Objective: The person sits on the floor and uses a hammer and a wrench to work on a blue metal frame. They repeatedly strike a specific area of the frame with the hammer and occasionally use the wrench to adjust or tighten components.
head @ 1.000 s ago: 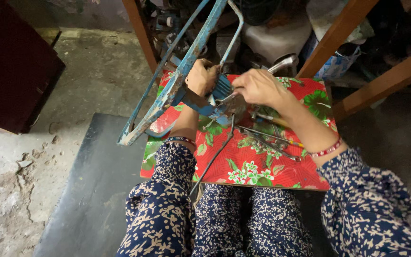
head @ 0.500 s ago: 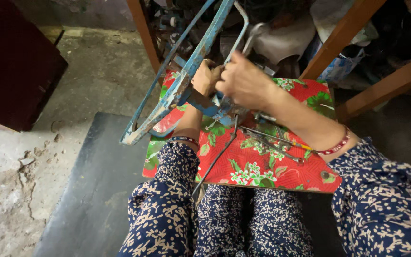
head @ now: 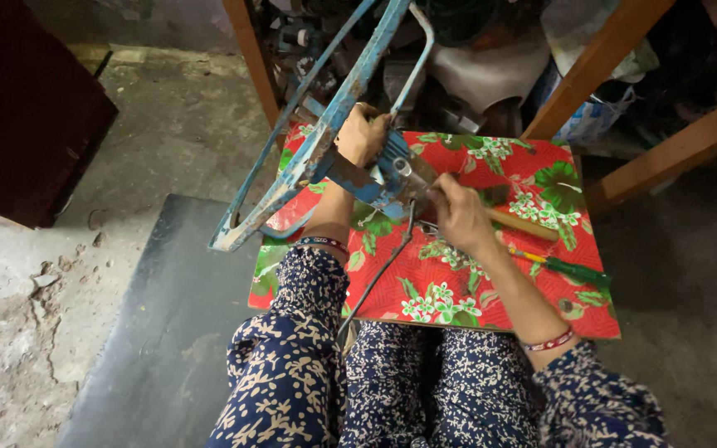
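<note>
A: Looking down from the head view. Left hand (head: 362, 134) wrapped shut around the blue metal frame (head: 325, 141), fingers (head: 373, 116) curled over the bar near its blue block end (head: 387, 170).

B: Frame position?

A: Propped tilted over the far left corner of the red floral counter (head: 475, 290). Long axis running from near left, off the counter edge above the floor, up to far right toward the wooden rack legs (head: 599, 58). Lower end hanging past the counter, apart from it.

B: Right hand?

A: Right hand (head: 458, 217) just beside the block, toward the near right of it. Fingers bunched closed, pointing at the block's metal fitting (head: 402, 168). Gripping something small or only pressing: cannot tell, fingertips hidden behind the knuckles.

B: Tools nearby?

A: Wooden handle (head: 524, 224) lying on the counter just right of the right hand, partly under it; whether held, unclear. Green-handled screwdriver (head: 570, 270) farther right, flat, roughly parallel to the wooden handle, untouched. Thin dark wire (head: 383, 265) trailing from the block down toward the lap.

B: Nearer hand to the fitting?

A: Close on both. Left already on the frame above it; right reaching in from the near right, along the counter surface, crosswise to the frame's long axis.
</note>
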